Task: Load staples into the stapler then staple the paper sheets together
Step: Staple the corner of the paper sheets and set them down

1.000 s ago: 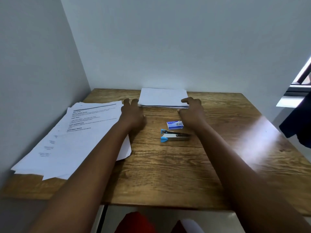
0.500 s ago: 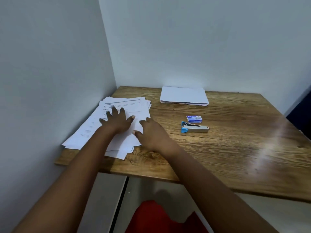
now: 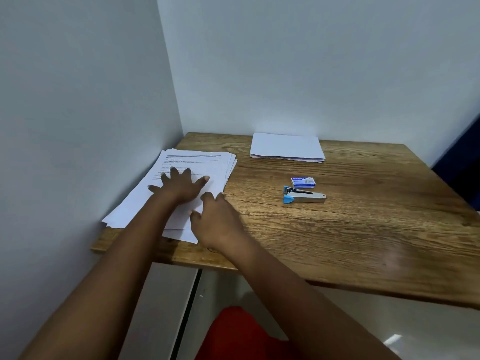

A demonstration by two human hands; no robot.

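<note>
My left grip (image 3: 181, 187) lies spread on the printed sheets (image 3: 197, 167), right grip (image 3: 215, 219) loosely spread beside, stapler (image 3: 304, 198) and staple box (image 3: 303, 182) well apart on the counter (image 3: 363, 229)

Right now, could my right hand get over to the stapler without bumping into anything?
Probably yes. The right hand rests at the printed sheets' near corner, and only bare table lies between it and the stapler. The staple box sits just behind the stapler, off that path.
</note>
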